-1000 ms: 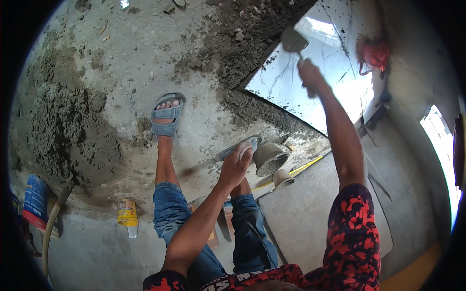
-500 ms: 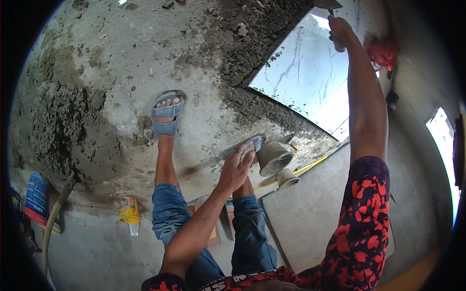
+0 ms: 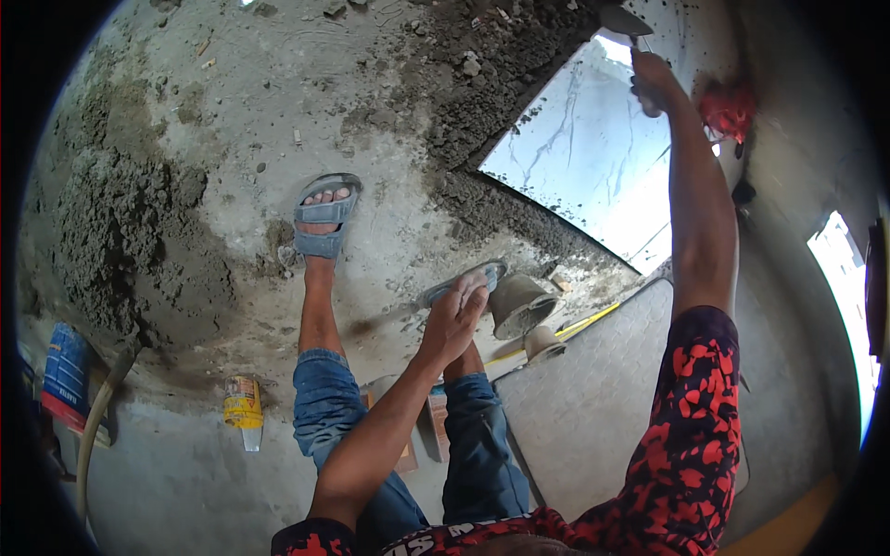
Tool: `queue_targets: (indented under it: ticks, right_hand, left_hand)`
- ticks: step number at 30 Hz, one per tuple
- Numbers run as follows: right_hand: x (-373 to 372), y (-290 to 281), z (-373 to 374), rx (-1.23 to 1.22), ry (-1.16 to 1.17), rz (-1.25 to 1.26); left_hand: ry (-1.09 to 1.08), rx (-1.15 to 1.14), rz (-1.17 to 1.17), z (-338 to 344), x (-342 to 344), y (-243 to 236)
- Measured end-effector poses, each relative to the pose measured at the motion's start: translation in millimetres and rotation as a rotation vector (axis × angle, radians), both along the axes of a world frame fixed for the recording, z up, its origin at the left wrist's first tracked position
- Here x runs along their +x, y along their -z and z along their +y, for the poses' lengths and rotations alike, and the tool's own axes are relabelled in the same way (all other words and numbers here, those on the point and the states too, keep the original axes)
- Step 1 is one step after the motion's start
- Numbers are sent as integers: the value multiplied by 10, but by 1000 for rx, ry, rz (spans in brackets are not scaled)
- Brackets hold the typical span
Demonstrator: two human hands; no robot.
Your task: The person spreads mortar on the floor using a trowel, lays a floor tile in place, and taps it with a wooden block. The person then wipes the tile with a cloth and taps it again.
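My right hand (image 3: 654,82) grips the handle of a trowel (image 3: 623,22), its blade over the upper part of a white veined floor tile (image 3: 575,148). Dark crumbly mortar (image 3: 464,111) borders the tile's left and lower edges. My left hand (image 3: 456,320) hangs low above my right foot and its grey sandal (image 3: 436,293), with curled fingers; whatever may be in them is hidden. A cone-shaped grey bucket (image 3: 519,306) stands just right of that hand, with a smaller vessel (image 3: 542,345) below it.
A mortar pile (image 3: 139,241) with a handled tool (image 3: 107,394) lies left. Also lower left are a blue-red sack (image 3: 65,371) and yellow container (image 3: 241,401). A red bundle (image 3: 728,116) lies beside the tile, near the wall. A grey board (image 3: 575,389) and yellow bar (image 3: 589,322) lie lower right.
My right hand moved up and rightward with the trowel to the tile's top, then slightly back down over the last half second. My left hand stays in place.
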State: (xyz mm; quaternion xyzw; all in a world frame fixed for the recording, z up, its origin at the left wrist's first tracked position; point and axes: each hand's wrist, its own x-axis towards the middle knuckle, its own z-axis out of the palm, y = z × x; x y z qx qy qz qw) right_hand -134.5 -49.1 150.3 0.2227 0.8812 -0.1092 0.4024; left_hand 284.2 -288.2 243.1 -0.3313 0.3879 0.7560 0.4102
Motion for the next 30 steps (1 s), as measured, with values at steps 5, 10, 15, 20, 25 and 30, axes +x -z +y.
queue_targets:
  ticks: [5,10,15,20,25,30]
  right_hand:
    - [1154,-164,-254,63,-207,-65]
    - [623,-249,4,239,-317,127]
    - [-81,-131,-19,246,-309,168]
    - [759,18,20,99,-285,-58]
    - [1887,-359,-394,63,-684,-260]
    - [929,-124,-79,254,-534,174]
  left_hand:
    - [38,-45,-35,-72,81,59]
    - [-28,8,-30,-3,-50,8]
    - [43,6,-19,85,38,26]
    - [39,-37,13,60,37,17]
    - [90,-37,-22,31,47,31]
    - [23,7,2,77,-43,-43]
